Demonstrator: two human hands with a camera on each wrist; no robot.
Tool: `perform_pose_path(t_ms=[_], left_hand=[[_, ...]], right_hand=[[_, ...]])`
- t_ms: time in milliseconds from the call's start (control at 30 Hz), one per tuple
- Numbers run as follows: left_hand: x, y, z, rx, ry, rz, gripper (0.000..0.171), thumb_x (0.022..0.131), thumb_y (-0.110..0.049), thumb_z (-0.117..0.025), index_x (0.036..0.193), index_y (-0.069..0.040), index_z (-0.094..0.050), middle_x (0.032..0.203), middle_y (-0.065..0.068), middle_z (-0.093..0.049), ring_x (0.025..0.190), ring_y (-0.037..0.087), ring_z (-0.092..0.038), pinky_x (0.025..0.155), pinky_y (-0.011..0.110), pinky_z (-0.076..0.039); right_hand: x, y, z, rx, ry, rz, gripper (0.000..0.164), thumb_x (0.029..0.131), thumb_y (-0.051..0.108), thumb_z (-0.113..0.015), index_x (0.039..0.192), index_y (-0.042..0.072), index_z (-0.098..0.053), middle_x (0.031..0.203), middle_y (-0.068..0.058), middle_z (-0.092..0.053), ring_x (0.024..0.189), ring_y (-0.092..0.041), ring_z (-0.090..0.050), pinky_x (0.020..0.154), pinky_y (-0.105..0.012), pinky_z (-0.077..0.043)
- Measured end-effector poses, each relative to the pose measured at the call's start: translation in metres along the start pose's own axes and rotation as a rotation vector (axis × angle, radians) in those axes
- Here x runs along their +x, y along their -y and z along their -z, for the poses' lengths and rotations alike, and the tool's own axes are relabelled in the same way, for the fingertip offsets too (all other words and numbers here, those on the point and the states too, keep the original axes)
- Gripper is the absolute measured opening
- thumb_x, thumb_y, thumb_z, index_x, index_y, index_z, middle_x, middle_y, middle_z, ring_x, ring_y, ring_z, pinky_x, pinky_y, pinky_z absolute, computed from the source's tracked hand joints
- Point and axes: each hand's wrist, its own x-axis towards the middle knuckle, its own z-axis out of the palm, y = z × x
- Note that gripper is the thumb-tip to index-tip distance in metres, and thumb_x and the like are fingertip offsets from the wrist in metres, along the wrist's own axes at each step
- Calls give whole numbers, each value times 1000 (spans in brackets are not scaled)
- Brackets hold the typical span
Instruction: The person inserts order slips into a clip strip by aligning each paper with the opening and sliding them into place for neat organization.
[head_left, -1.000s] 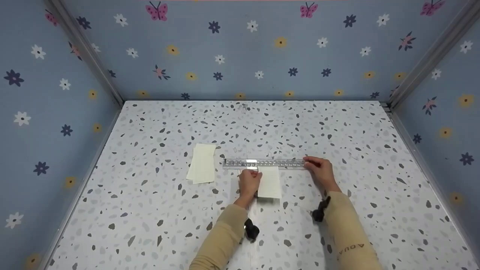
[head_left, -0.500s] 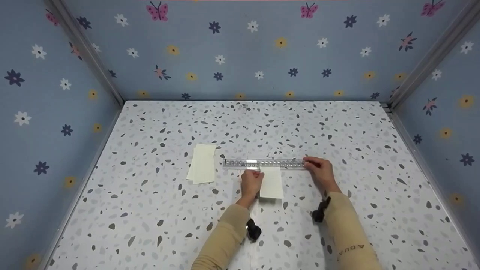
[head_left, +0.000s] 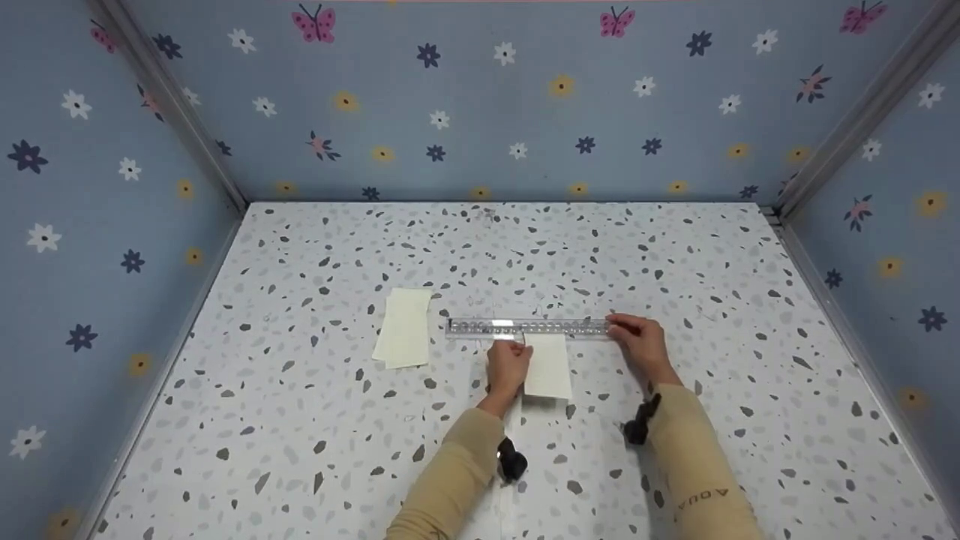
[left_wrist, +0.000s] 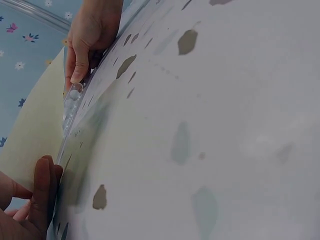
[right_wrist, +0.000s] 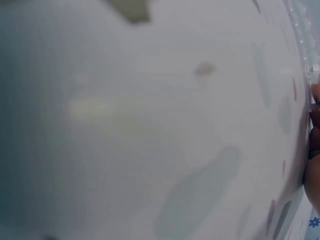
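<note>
In the head view, a long clear plastic strip point(head_left: 480, 328) with a row of round shapes lies crosswise on the table. My right hand point(head_left: 642, 346) grips its right end; the left wrist view shows this hand point(left_wrist: 95, 35) at the strip's end point(left_wrist: 72, 102) too. A pale yellow slip of paper point(head_left: 547, 366) meets the strip's near edge, its near end raised off the table. My left hand point(head_left: 509, 369) pinches this paper by its left side, close to the strip. In the right wrist view only part of the right hand point(right_wrist: 314, 165) shows at the edge.
Left of the strip lies a small stack of pale yellow paper slips point(head_left: 407, 330), slightly fanned. The speckled white table point(head_left: 337, 435) is enclosed by blue flowered walls point(head_left: 480, 105) at the back and both sides.
My left hand has slid a little to the right along the strip, carrying the paper slip with it. The right hand and the strip have stayed in place.
</note>
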Motion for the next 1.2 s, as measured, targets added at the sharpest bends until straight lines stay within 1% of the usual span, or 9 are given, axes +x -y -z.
perform_pose_path(t_ms=[167,333,433,600,667,833,900,1067,1200], left_hand=[[0,-1,-3,-15,-1,-10,9,78,-9,-65,81,-3,-59,74,6,-62,66,16,-59,61,27,-46],[1,-1,-5,6,-2,5,9,77,-11,-65,80,-4,-61,74,5,-63,66,16,-59,63,28,-46],[1,-1,-7,20,7,18,9,78,-13,-65,79,-4,-63,73,5,-64,65,15,-59,63,29,-46],[0,-4,-8,16,26,33,10,78,-13,-65,79,-4,-65,72,5,-64,65,16,-59,64,29,-46],[0,-4,-9,17,31,37,10,78,-14,-65,79,-4,-65,73,5,-64,65,16,-59,64,29,-46],[0,-6,-10,38,41,41,11,79,-15,-64,79,-5,-66,75,5,-65,67,15,-60,64,29,-47],[0,-7,-11,38,43,44,11,79,-16,-64,80,-5,-66,76,5,-65,68,15,-60,65,29,-47],[-1,-8,-14,23,47,62,11,79,-15,-64,81,-4,-65,76,6,-65,68,15,-60,65,29,-46],[-1,-8,-17,22,50,73,12,79,-15,-64,81,-4,-65,76,6,-64,68,15,-59,66,29,-46]], right_hand=[[0,1,1,-8,9,-32,26,79,11,-65,104,4,-64,109,-12,-60,99,-20,-53,86,-31,-38],[1,2,0,11,11,-64,25,79,10,-64,104,6,-64,108,-11,-60,99,-20,-52,87,-31,-38],[1,3,0,16,12,-64,24,79,9,-64,104,5,-64,108,-11,-60,99,-20,-52,88,-31,-37],[1,3,0,9,13,-65,24,80,10,-63,103,6,-65,108,-10,-60,99,-19,-52,88,-31,-37],[1,2,0,11,15,-60,24,80,10,-63,103,6,-64,108,-11,-60,99,-19,-52,88,-31,-37],[2,0,1,-22,13,8,24,80,11,-64,103,3,-65,106,-12,-61,97,-21,-54,86,-32,-39],[2,0,1,-38,11,20,24,80,12,-64,103,3,-65,106,-13,-61,97,-21,-54,86,-33,-39],[2,0,1,-36,22,-33,26,80,14,-64,104,6,-64,109,-10,-60,100,-21,-52,89,-33,-37],[2,0,0,-24,20,-55,25,80,13,-64,104,7,-64,109,-10,-60,101,-20,-52,89,-33,-36]])
